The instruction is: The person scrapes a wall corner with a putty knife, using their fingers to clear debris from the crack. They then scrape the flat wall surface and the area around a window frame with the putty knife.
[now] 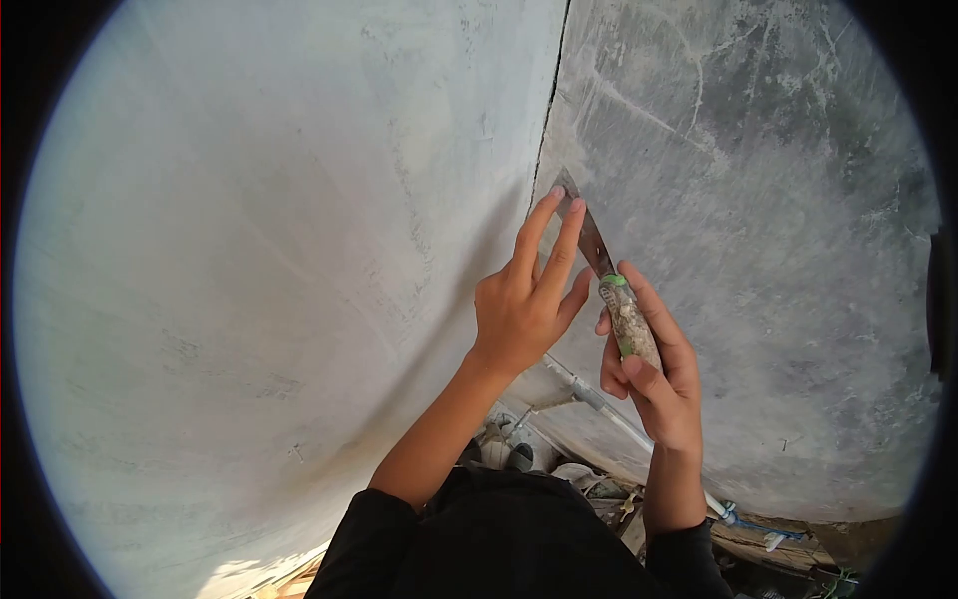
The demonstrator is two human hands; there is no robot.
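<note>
A putty knife (593, 240) with a worn metal blade and a dirty, green-marked handle (629, 324) points up toward the corner where two walls meet. My right hand (664, 374) is wrapped around that handle. My left hand (529, 309) has its index and middle fingers stretched out, their tips resting on the blade near its upper end. The blade tip lies close to the dark crack (544, 130) running down the corner; whether it touches the wall is hard to tell.
A pale plastered wall (269, 250) rises on the left, a grey, scratched wall (778, 250) on the right. Below my hands a pipe (609, 411) runs along the right wall's base. Debris and wood pieces (758, 544) lie on the ground beside it.
</note>
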